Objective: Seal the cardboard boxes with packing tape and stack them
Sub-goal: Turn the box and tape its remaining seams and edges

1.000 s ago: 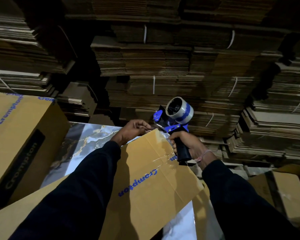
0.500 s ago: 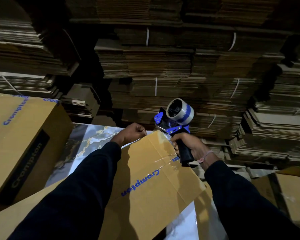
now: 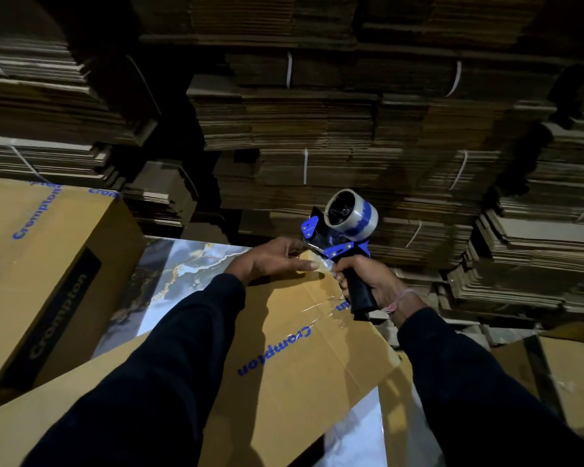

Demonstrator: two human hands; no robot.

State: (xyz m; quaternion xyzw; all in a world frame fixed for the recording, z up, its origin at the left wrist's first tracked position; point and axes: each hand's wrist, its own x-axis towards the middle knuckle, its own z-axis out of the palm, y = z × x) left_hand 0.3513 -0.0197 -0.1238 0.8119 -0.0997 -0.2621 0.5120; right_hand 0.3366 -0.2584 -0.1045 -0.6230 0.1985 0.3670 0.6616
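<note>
The landmark here is the flat tan cardboard box printed "Crompton" in blue [image 3: 284,358], lying on the marble-patterned table [image 3: 182,264] in front of the person. A strip of clear packing tape [image 3: 321,308] already runs along its centre seam toward the far edge, wrinkled and shiny where it catches the light. At that far edge sits the blue and black tape dispenser with its clear roll [image 3: 344,230], its blade end touching or just over the box's rim.

The right hand [image 3: 368,284] has its grip clamped round the dispenser's black handle. The left hand [image 3: 277,259] lies at the far edge of the box just beside the dispenser's blade, fingers stretched out and apart, pressing flat on the cardboard or the tape end; I cannot tell which.

As a judgement, this seam is nearly finished: the tape has reached the far end and what remains is to fold it over the rim, tear it off against the blade and smooth it down. Whether the box's other side is sealed cannot be seen.

To the left of the landmark box stands another tan "Crompton" carton with a black panel [image 3: 48,281], apparently made up. To the right of it, low down, a further tan box [image 3: 567,375] shows. Stacking of the box in hand is not yet begun. Beyond the far edge rise tied bundles of flattened brown cardboard [image 3: 317,136].
</note>
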